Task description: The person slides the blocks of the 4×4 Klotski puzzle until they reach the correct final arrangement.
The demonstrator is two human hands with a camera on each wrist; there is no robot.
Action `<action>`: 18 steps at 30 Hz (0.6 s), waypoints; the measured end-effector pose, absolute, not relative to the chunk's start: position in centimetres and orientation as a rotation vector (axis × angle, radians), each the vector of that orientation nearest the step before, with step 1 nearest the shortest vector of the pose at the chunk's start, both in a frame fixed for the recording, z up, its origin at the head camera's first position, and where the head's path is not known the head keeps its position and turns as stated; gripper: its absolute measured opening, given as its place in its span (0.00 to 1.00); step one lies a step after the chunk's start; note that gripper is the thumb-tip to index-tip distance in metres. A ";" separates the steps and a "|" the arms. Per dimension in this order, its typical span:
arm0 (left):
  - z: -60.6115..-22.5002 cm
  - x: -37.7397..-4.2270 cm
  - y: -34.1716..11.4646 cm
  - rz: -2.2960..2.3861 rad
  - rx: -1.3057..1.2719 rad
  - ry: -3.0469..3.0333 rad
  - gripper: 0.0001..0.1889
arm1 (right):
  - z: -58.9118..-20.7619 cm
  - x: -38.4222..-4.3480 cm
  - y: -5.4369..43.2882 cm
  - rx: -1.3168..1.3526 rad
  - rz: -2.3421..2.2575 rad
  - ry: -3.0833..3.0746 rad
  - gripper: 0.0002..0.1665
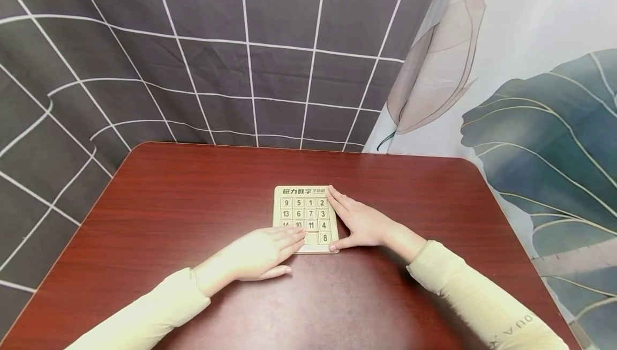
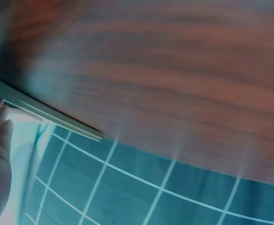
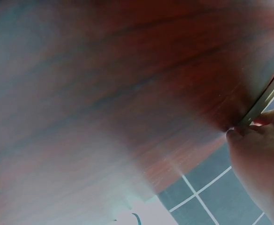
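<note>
A pale number sliding puzzle lies flat on the table, with several rows of numbered tiles. My left hand lies over its lower left part with straight fingers, the fingertips on the lower tiles. That hand hides part of the bottom row; a bare slot shows left of the 8 tile. With thumb and fingers spread, my right hand holds the puzzle's right side, fingertips at the upper corner and thumb at the lower one. In the right wrist view, the right hand meets the puzzle's edge.
The reddish-brown wooden table has rounded far corners. Behind it hangs a dark curtain with a white grid. On the right is a pale curtain with a leaf print. Glare lies on the near tabletop.
</note>
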State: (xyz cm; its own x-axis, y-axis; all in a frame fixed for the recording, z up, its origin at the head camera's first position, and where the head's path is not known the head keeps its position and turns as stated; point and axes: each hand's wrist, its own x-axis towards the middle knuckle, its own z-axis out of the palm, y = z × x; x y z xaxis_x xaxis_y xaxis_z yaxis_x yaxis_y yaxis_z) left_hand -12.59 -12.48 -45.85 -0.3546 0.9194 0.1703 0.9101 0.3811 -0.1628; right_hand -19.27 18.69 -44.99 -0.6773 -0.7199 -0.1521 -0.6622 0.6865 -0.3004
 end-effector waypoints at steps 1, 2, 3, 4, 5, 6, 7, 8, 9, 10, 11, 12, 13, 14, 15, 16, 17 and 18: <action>-45.8 -12.5 -12.8 0.051 -1.623 -2.403 0.32 | -45.0 -19.3 18.7 -1.103 -0.320 2.642 0.74; -45.9 -12.5 -13.1 0.043 -1.618 -2.401 0.32 | -45.0 -19.3 18.6 -1.102 -0.320 2.642 0.74; -45.9 -12.5 -13.3 0.038 -1.614 -2.397 0.32 | -44.9 -19.3 18.6 -1.102 -0.321 2.642 0.74; -45.8 -12.4 -13.5 0.030 -1.611 -2.392 0.31 | -44.9 -19.2 18.6 -1.101 -0.319 2.642 0.74; -45.8 -12.4 -13.6 0.024 -1.611 -2.387 0.31 | -44.9 -19.2 18.6 -1.100 -0.319 2.643 0.74; -45.7 -12.4 -13.7 0.018 -1.611 -2.381 0.31 | -44.8 -19.2 18.6 -1.100 -0.319 2.644 0.74; -45.6 -12.4 -13.7 0.011 -1.612 -2.377 0.31 | -44.8 -19.2 18.6 -1.101 -0.316 2.646 0.74; -45.5 -12.4 -13.5 0.010 -1.617 -2.372 0.31 | -44.8 -19.2 18.5 -1.101 -0.316 2.647 0.74; -45.5 -12.5 -13.3 0.008 -1.625 -2.366 0.31 | -44.7 -19.2 18.5 -1.102 -0.316 2.648 0.74; -45.4 -12.5 -13.1 0.009 -1.633 -2.362 0.31 | -44.8 -19.2 18.5 -1.103 -0.314 2.649 0.74; -45.3 -12.6 -12.8 0.011 -1.640 -2.361 0.31 | -44.7 -19.1 18.5 -1.106 -0.314 2.650 0.74; -45.2 -12.6 -12.4 0.013 -1.647 -2.364 0.32 | -44.8 -19.1 18.5 -1.109 -0.312 2.650 0.74; -45.1 -12.7 -12.1 0.015 -1.655 -2.369 0.32 | -44.8 -19.1 18.5 -1.110 -0.311 2.651 0.74; -45.1 -12.8 -11.6 0.023 -1.663 -2.372 0.32 | -44.8 -19.1 18.6 -1.112 -0.310 2.651 0.73; -45.0 -12.9 -11.2 0.029 -1.671 -2.375 0.33 | -44.8 -19.1 18.6 -1.114 -0.309 2.651 0.73; -44.9 -12.9 -10.8 0.039 -1.677 -2.382 0.33 | -44.8 -19.1 18.6 -1.116 -0.310 2.651 0.73; -44.9 -13.0 -10.5 0.046 -1.680 -2.388 0.34 | -44.8 -19.1 18.6 -1.116 -0.312 2.650 0.73; -44.9 -13.0 -10.1 0.055 -1.685 -2.395 0.34 | -44.9 -19.1 18.6 -1.115 -0.314 2.648 0.73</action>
